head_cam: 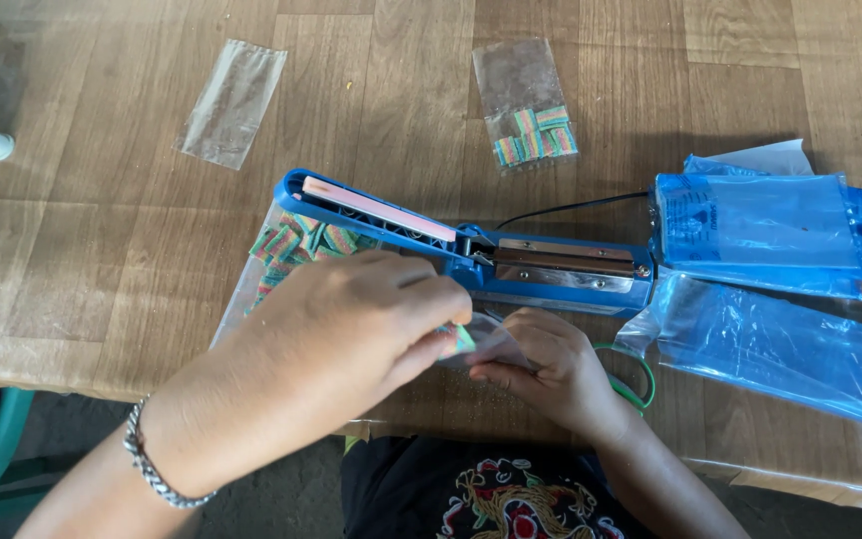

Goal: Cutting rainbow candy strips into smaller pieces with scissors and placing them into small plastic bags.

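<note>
Left hand (351, 329) pinches striped candy (458, 341) at mouth of small bag (496, 344), right hand (551, 374) grips bag; risk: mouth collapses, candy drops on table (102, 250) near sealer (511, 262)

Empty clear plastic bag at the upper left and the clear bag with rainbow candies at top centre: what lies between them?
Only bare wooden tabletop lies between the empty bag and the candy-filled bag, per the head view.

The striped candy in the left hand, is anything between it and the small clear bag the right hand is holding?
Nothing visible. The left hand pinches the striped candy right at the small clear bag, which the right hand holds.
</note>
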